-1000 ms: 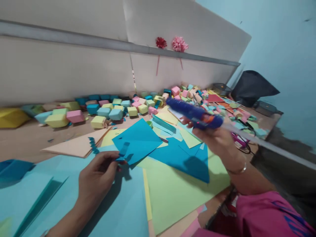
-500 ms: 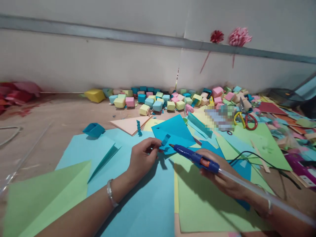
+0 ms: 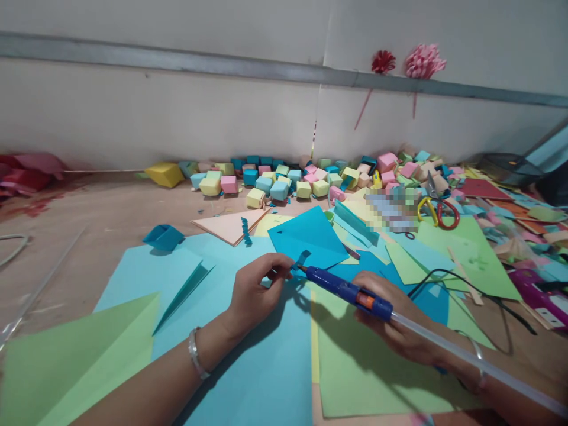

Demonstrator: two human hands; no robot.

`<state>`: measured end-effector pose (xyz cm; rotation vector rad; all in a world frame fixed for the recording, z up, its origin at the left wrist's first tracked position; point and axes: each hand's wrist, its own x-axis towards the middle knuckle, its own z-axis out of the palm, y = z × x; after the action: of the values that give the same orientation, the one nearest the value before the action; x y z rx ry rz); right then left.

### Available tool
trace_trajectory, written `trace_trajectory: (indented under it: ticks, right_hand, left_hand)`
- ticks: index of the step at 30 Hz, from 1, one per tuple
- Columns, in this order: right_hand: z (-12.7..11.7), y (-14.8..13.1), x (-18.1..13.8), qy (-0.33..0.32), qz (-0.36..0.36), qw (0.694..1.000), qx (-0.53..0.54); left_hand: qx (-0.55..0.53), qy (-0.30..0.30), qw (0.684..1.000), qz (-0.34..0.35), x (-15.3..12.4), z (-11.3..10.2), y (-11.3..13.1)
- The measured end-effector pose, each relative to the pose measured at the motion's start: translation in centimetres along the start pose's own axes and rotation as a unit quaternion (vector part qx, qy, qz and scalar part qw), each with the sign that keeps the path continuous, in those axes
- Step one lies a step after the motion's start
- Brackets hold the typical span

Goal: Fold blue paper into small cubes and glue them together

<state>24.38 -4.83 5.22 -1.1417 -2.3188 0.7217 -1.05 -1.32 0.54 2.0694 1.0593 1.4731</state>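
My left hand (image 3: pixel 261 284) is closed, pinching a small curled strip of blue paper (image 3: pixel 303 258) between thumb and fingers. In my right hand (image 3: pixel 390 319) is a blue glue gun (image 3: pixel 337 287), with a long clear glue stick (image 3: pixel 470 349) running out of its back. The gun's nozzle points left and meets the blue strip, or nearly so; whether they touch I cannot tell. Just behind lies a folded blue paper sheet (image 3: pixel 310 234). Light blue paper (image 3: pixel 248 367) lies under my left hand, and green paper (image 3: pixel 377 378) under my right.
Several small folded paper boxes (image 3: pixel 279 189) line the wall. A blue paper piece (image 3: pixel 163 238) stands at left, and a curly blue strip (image 3: pixel 245 231) lies on peach paper (image 3: pixel 226 223). To the right are scissors (image 3: pixel 448 214), a black cord (image 3: pixel 444 271) and a purple object (image 3: pixel 539 299).
The glue gun's nozzle has moved slightly left and down, closing the gap to the blue strip by my left hand. The whole view has shifted a little.
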Motion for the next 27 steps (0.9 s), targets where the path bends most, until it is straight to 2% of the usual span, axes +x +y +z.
trace_trajectory:
  ticks: [17, 22, 27]
  right_hand:
    - [0.3, 0.9, -0.1, 0.004, -0.007, 0.998, -0.058]
    - [0.4, 1.2, -0.1, 0.01, -0.027, 0.998, -0.047]
    - [0.2, 1.1, 0.0, 0.007, -0.005, 0.999, -0.05]
  left_hand:
    - [-0.012, -0.014, 0.999, -0.034, -0.1, -0.1, 0.1]
    - [-0.013, -0.021, 0.999, -0.025, -0.1, 0.0, 0.0]
    - [-0.031, -0.024, 0.998, -0.041, -0.1, 0.0, 0.1]
